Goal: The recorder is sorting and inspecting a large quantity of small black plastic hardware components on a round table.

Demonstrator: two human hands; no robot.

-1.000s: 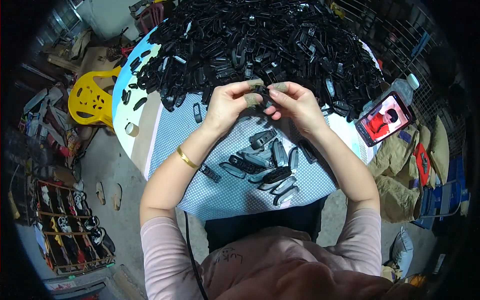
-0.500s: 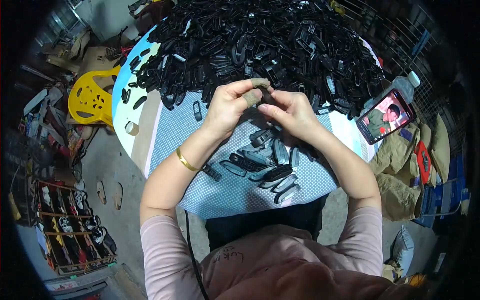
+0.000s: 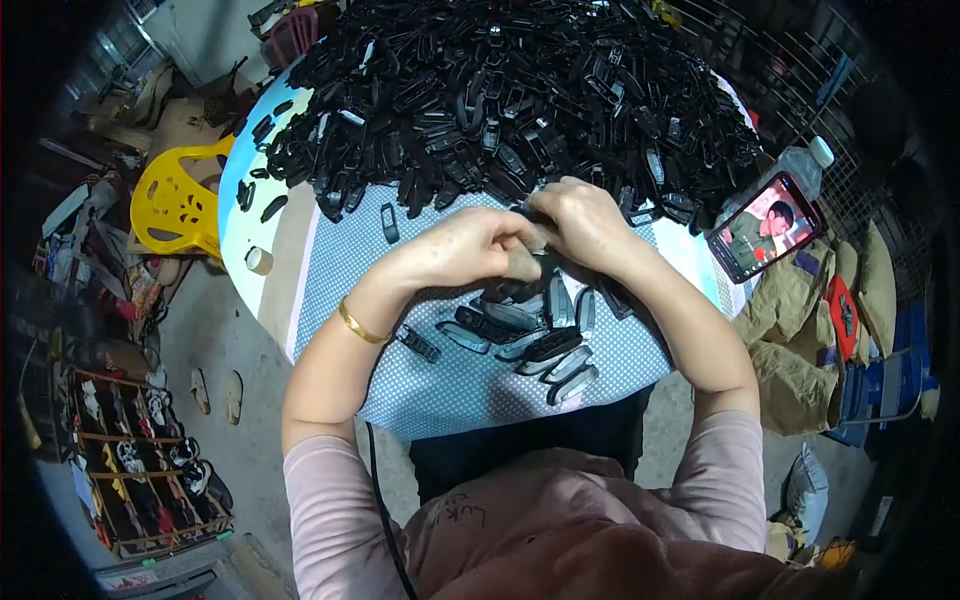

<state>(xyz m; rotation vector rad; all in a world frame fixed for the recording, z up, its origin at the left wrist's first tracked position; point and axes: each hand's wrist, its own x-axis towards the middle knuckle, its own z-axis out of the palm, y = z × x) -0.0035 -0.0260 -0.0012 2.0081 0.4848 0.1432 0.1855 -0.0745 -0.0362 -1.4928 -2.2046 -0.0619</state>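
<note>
My left hand point(image 3: 475, 247), with tan wraps on its thumb and a finger, is closed over the near group of black and grey oblong plastic casings point(image 3: 510, 316). Whatever sits in its pinch is hidden by the fingers. Just to the right, my right hand point(image 3: 580, 222) is curled with its fingertips pointing down at the front edge of a large heap of black casings point(image 3: 450, 110). Those fingertips are mostly out of sight, and what they hold cannot be made out. Single casings lie apart on the patterned tablecloth point(image 3: 340, 240), one casing point(image 3: 390, 223) left of the heap.
A phone point(image 3: 767, 228) showing a video leans by a clear plastic bottle point(image 3: 795, 170) at the table's right edge. A small round container point(image 3: 259, 261) stands at the left edge. Beyond are a yellow plastic chair point(image 3: 178, 200), brown sacks point(image 3: 790, 370) and a shoe rack point(image 3: 150, 460).
Both hands were together, raised in front of the heap. The left has come down and nearer, over the small group; the right has turned knuckles up toward the heap's edge.
</note>
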